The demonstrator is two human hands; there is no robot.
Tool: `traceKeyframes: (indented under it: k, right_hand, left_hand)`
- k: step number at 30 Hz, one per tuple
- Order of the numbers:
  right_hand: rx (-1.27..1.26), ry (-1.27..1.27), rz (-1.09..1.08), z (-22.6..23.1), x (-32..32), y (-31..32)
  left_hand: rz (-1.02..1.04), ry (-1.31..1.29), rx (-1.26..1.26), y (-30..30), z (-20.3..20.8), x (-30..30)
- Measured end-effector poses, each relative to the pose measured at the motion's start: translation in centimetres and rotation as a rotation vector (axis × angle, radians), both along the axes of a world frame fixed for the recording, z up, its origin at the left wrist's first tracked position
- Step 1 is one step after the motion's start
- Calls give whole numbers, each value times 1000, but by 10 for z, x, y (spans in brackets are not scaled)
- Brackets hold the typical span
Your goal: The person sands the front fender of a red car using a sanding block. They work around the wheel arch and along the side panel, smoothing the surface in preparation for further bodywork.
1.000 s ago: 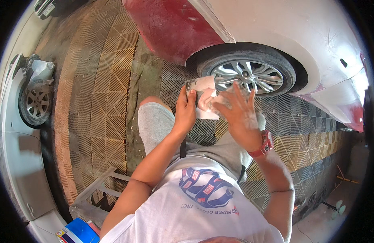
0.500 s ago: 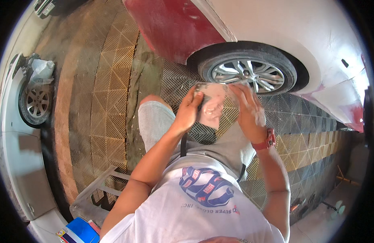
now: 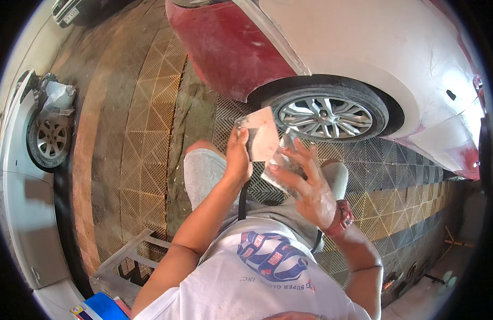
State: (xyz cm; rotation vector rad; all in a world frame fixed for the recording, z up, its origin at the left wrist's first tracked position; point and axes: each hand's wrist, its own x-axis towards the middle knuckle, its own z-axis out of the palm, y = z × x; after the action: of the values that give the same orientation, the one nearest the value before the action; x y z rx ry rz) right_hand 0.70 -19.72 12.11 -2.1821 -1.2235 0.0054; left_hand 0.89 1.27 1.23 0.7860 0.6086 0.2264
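My left hand (image 3: 237, 159) is closed on the edge of a flat, roughly square plate (image 3: 248, 121). Pinkish-beige paste (image 3: 265, 140) coats much of the plate's face, and a dark smudged area shows by my thumb. Just right of it and nearer my body, my right hand (image 3: 313, 186) grips a flat, whitish, paste-smeared spreader (image 3: 279, 180). The spreader is tilted, with its edge close to the plate's lower right corner; whether they touch I cannot tell. White residue marks my right fingers.
Ahead stands a car with a red and whitish body panel (image 3: 358, 40) and a silver-spoked wheel (image 3: 325, 114). To the left is a white car (image 3: 30, 213). A grey plastic stool (image 3: 123, 266) and a blue box (image 3: 103, 306) are at lower left. Patterned tiles (image 3: 150, 122) cover the floor.
My right hand has drawn back toward my body, bringing the spreader off the plate's far right side. My left hand has shifted slightly left and tilted the plate.
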Motion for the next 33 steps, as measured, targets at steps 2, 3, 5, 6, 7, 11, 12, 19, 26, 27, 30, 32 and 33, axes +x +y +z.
traceKeyframes:
  k: [2,3,5,6,7,11,12,19,26,27,30,32,33]
  right_hand:
    - [51,21,-89,-27,2,5]
    - [-16,-3,-192,-55,6,0]
    - [-151,-57,-244,-74,23,-14]
    - [-220,-85,-271,-81,32,-20]
    - [-303,-5,-296,-83,38,-29]
    - [74,170,-306,-77,29,-8]
    - [201,200,-288,-72,25,0]
    - [662,1280,-365,-59,17,-10]
    - [216,752,-591,-49,60,-44]
    - [551,1017,-472,-55,69,-52]
    - [707,1328,-219,-88,74,-66]
    - [720,1191,-446,-103,59,-64]
    - [663,1143,-499,-98,62,-65]
  left_hand:
    - [-86,-139,-154,-7,-7,1]
    - [-126,-206,-134,-12,0,0]
    - [-168,-310,-70,-14,-9,-5]
    - [-201,-299,-88,-13,-13,-8]
    - [-236,-287,-106,-12,-17,-11]
    - [-292,-211,-85,-11,-6,-10]
    - [-282,-202,-71,-11,-4,-7]
    - [38,-182,354,-3,-12,-2]
    - [-350,-240,-165,15,-2,-15]
    - [-458,-168,-187,14,1,-19]
    - [-558,-122,-372,10,-8,-27]
    - [-484,-144,-472,12,-4,-30]
    - [-445,-122,-431,15,-7,-29]
